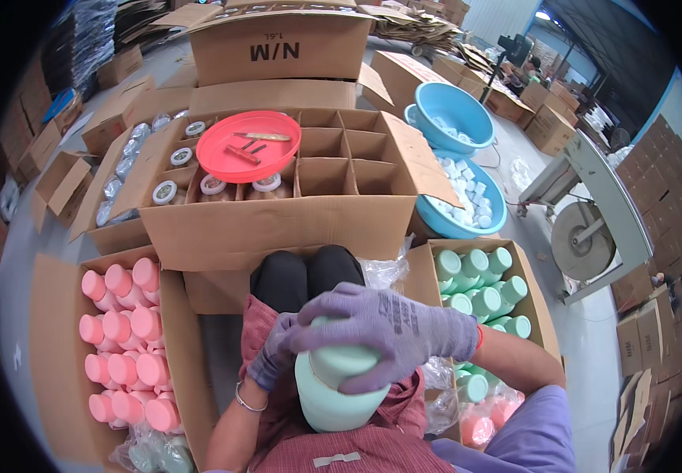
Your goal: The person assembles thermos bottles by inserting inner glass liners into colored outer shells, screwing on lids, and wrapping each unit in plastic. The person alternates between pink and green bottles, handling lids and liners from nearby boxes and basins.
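Note:
A mint-green bottle (341, 398) with a narrower rounded top rests against my lap, over a dark red apron. My right hand (384, 327), in a purple knit glove, spreads over that narrower top and grips it. At the bottle's far left side is my left hand (276, 351), also gloved, with its fingers bent against the top and partly hidden behind the right hand. To my right, an open carton (542, 307) holds several more mint-green bottles (485, 303). On my left, another carton (51, 331) holds rows of pink bottles (118, 325).
Ahead stands a divided carton (278, 225) with lidded bottles in some compartments. A red basin (226, 126) holding small tools lies across it. Two blue basins (455, 118) with white caps stand beyond its right side. A machine with a reel (585, 236) stands at right.

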### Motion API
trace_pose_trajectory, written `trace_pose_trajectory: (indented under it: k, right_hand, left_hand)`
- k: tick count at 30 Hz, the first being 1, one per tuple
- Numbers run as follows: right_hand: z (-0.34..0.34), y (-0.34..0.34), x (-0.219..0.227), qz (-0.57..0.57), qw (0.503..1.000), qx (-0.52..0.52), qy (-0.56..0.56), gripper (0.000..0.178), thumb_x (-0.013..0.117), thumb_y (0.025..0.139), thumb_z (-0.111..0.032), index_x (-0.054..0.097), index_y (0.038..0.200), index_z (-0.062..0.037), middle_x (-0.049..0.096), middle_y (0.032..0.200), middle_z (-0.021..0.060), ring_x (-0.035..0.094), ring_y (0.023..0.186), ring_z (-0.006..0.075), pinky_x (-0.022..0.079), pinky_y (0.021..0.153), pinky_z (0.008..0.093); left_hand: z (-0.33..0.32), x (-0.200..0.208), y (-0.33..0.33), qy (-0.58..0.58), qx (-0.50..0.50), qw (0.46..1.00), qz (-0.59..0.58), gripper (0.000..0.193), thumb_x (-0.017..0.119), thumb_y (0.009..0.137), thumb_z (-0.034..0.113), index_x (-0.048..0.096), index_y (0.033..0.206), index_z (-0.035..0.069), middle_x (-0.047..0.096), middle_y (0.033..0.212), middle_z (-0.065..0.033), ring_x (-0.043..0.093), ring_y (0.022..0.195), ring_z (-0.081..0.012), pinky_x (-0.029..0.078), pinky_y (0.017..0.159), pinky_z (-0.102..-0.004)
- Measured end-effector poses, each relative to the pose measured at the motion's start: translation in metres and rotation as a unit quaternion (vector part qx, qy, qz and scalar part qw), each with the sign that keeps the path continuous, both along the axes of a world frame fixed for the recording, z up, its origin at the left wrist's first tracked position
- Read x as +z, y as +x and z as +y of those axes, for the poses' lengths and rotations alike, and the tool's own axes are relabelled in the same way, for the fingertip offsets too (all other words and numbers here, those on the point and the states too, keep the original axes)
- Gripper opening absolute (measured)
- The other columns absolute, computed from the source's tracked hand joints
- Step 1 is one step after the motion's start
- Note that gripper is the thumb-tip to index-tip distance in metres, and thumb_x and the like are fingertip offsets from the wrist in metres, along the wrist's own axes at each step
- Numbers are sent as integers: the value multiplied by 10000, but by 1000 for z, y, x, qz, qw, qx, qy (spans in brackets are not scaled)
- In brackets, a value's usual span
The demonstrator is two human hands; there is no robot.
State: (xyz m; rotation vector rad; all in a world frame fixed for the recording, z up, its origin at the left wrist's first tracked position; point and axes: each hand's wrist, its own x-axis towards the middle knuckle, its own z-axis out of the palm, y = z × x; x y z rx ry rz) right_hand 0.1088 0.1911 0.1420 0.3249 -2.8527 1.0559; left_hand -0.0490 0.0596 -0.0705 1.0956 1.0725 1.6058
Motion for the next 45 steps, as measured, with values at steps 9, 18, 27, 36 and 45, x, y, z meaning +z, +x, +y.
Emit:
trace_pose_trajectory:
  k: [9,18,27,36,45]
  right_hand:
    - [40,-14,-25,-284,916,-281,29,706,509,910,-660,540,1338,-99,595,1238,270,558,1225,397,433,1045,456]
    - [89,112,-118,-301,875,-345,156,634,578,939,-592,572,1288,-63,649,1114,181,659,893,306,545,837,384]
    - [98,140,-50,105,713,-470,-510,338,600,1000,-312,649,1142,-10,702,989,66,690,905,161,580,827,323]
    - [184,3,40,185,736,-217,-613,245,556,1033,-310,634,1135,-102,670,1009,48,655,932,149,544,881,343]
    - [106,-34,-38,302,818,-466,148,1027,809,779,-430,261,1554,-36,406,1471,227,389,1389,371,355,1127,434]
  left_hand:
    - [-37,122,107,40,-53,930,361,596,652,951,201,437,1480,27,691,939,-35,653,762,-126,537,765,-272]
    - [-63,88,-18,-249,96,964,23,510,486,1026,285,503,1410,-51,657,771,-49,618,635,-121,520,605,-245]
    - [-16,126,-43,-35,184,976,113,352,501,1028,100,569,1337,-54,664,1105,-87,622,1001,-152,499,946,-292]
    - [85,149,-32,128,100,957,240,773,743,890,283,370,1492,-27,384,1527,-161,439,1369,-301,329,1172,-415]
    - [153,146,-90,118,157,981,12,202,632,970,160,698,1107,26,691,1021,-9,620,923,-78,535,820,-269]
